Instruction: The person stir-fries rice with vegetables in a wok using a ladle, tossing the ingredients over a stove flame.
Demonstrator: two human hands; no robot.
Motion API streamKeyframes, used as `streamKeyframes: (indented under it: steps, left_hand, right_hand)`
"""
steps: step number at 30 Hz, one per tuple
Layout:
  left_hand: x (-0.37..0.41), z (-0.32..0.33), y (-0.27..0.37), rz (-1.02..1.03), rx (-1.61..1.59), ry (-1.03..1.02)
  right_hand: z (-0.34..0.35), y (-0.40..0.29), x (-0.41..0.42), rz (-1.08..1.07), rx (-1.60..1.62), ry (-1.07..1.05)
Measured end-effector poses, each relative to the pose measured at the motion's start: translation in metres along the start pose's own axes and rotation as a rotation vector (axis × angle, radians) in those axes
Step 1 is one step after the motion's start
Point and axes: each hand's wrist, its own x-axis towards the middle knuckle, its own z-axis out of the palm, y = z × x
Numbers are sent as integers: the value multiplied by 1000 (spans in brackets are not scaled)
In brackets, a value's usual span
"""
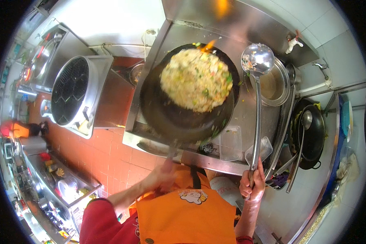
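My left hand (167, 175) grips the handle of a dark wok (183, 126) over the steel stove; hand and wok are blurred by motion. A mass of fried rice (198, 80) with green and yellow bits fills the wok's far half, and a few bits show near its rim. Small orange flames show at the wok's far edge. In my right hand (252, 183) is the long handle of a steel ladle (257, 59). Rice grains cling to the ladle's bowl, which is raised to the right of the wok.
Behind the ladle stands a metal pot (273, 87) of liquid. Clear plastic containers (231, 143) lie along the stove's front. A black wok (312, 131) holding another ladle is at right. On the left are a large round pot (70, 91) and another person (16, 129). A tap (293, 44) juts from the backsplash.
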Motion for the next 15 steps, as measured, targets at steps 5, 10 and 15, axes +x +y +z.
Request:
streamKeyframes:
  steps: [5, 10, 15]
  left_hand:
    - [-31, 2, 11, -27, -83, -5]
    - [48, 8, 61, 158, -55, -34]
    - [33, 3, 25, 104, 82, 68]
  right_hand:
    - [4, 10, 20, 64, 130, 67]
    - [38, 14, 37, 138, 125, 36]
    - [16, 32, 6, 56, 18, 64]
